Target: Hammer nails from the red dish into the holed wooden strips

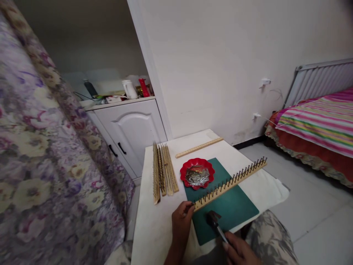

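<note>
Head view: pale wall (215, 62) fills the back; flowered curtain (55, 165) down the left side. Bed (325, 121) at right, striped cover on top. White cabinet (138, 129) behind, to the left, with a white jug (129, 89) and small clutter on its top.

Table (154, 228) in the middle, pale cover. On it, a green mat (234, 206), set at a slant. Wooden strip (228, 187) lies diagonally across the mat, its right end reaching past the mat's edge; a row of dark nails (242, 173) stands up along it, some leaning. More nailed strips (156, 186) sit side by side at the table's left. One pale strip (199, 148) lies apart near the back edge.

Red bowl (183, 165), wavy rim, overlaps the mat's far left corner; loose silvery nails (198, 178) inside.

Right hand (238, 248): fingers wrapped round the handle of a hammer (220, 232), its blurred head over the mat, just nearside of the strip. Left hand (182, 219): fingertips drawn in at the strip's left end; whether they pinch a nail or the wood, cannot tell.
</note>
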Motion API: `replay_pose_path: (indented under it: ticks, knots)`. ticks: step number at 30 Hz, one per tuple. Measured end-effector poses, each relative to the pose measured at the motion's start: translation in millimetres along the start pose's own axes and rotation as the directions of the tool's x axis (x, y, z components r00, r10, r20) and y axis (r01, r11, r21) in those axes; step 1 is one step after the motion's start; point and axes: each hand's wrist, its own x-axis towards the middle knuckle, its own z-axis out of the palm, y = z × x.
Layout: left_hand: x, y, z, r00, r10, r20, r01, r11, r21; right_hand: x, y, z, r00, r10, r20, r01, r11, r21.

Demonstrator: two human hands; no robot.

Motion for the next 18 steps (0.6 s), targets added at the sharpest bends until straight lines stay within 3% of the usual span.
replay_pose_path:
  ticks: [5,18]
  knots:
    - [2.4,-4.8,8.5,0.995,0.098,-0.013,-0.097,0.995,0.014,-1.3,-2.8,-2.3,1.000,-0.017,0.004,0.017,0.999,-0.028]
    - [4.2,-7.9,13.1,0.995,0.097,0.021,-0.098,0.994,0.050,-2.4,-1.4,-3.4,1.000,-0.005,-0.007,0.004,0.995,-0.096]
